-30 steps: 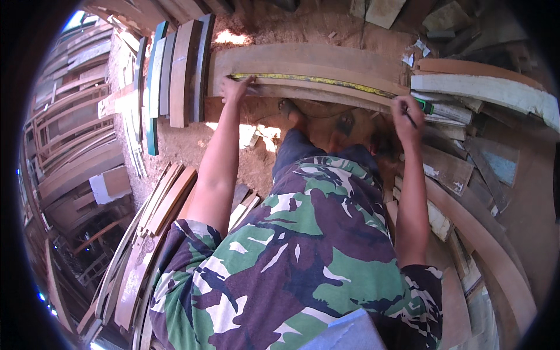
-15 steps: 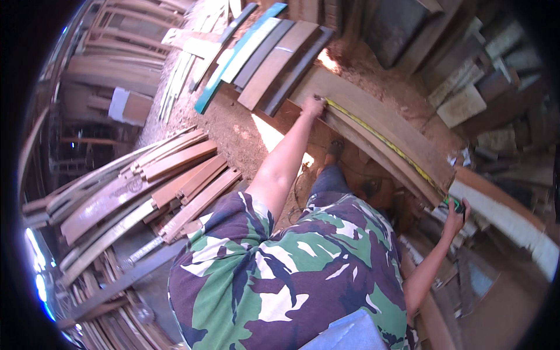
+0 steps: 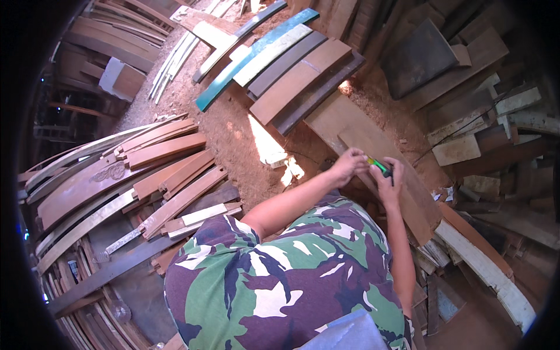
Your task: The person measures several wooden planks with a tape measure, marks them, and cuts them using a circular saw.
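Note:
Both my hands are close together over a long brown board [image 3: 402,169]. In my right hand [image 3: 389,188] is a green and black tape measure [image 3: 381,168], gripped with the fingers round its case. Only a short bit of yellow blade [image 3: 370,160] shows, between the case and my left hand. My left hand [image 3: 349,167] is closed, its fingertips pinched together at the end of that blade. A narrower board [image 3: 349,140] lies on the long one and runs under my hands, which partly hide it.
Ahead, several planks lie side by side, among them a teal one [image 3: 256,58] and a brown one [image 3: 300,81]. Stacked brown timber [image 3: 169,149] fills the left. A dark panel [image 3: 417,58] leans at the far right, near offcuts [image 3: 458,150]. A white-edged board [image 3: 487,280] lies right.
The long yellow blade that stretched along the board has drawn back into its case. My right hand has come up and left with the tape measure; my left hand has moved right and nearer.

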The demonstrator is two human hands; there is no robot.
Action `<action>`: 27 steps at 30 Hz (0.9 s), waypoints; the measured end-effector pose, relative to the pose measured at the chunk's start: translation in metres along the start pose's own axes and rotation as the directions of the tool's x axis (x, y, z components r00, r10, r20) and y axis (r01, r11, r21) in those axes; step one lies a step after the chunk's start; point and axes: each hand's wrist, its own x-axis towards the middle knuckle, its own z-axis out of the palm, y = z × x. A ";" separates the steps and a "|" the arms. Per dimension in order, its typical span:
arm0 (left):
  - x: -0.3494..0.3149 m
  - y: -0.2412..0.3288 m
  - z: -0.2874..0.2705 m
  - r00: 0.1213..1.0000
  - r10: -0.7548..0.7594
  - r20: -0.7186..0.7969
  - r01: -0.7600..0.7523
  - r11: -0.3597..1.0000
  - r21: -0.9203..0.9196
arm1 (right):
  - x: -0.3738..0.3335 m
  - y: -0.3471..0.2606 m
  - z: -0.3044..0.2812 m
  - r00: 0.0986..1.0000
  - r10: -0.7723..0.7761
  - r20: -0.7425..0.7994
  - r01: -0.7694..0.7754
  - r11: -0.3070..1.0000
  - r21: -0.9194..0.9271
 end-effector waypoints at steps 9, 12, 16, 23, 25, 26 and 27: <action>0.037 0.074 -0.016 0.940 0.174 -0.295 -0.099 0.962 0.254 | 0.052 -0.045 0.033 0.995 0.034 0.097 -0.052 0.981 0.184; 0.073 0.105 -0.059 0.849 0.515 -0.117 -0.199 0.517 0.832 | 0.059 -0.087 -0.003 0.991 0.137 -0.006 -0.134 0.978 0.162; 0.094 0.141 -0.070 0.837 0.510 0.199 -0.277 0.080 0.957 | 0.041 -0.183 -0.063 0.937 0.047 -0.345 -0.007 0.993 0.117; 0.117 0.163 -0.079 0.600 0.491 0.632 -0.448 -0.447 0.774 | -0.038 -0.331 -0.144 0.560 -0.799 -0.221 0.620 0.580 -0.528; 0.113 0.193 -0.080 0.518 0.607 0.602 -0.341 -0.499 0.797 | -0.044 -0.348 -0.145 0.562 -0.823 -0.088 0.633 0.496 -0.594; 0.112 0.205 -0.082 0.468 0.661 0.586 -0.286 -0.514 0.808 | -0.046 -0.355 -0.148 0.570 -0.822 0.002 0.660 0.457 -0.596; 0.112 0.217 -0.089 0.501 0.659 0.561 -0.245 -0.514 0.822 | -0.030 -0.355 -0.145 0.460 -0.888 -0.008 0.755 0.396 -0.522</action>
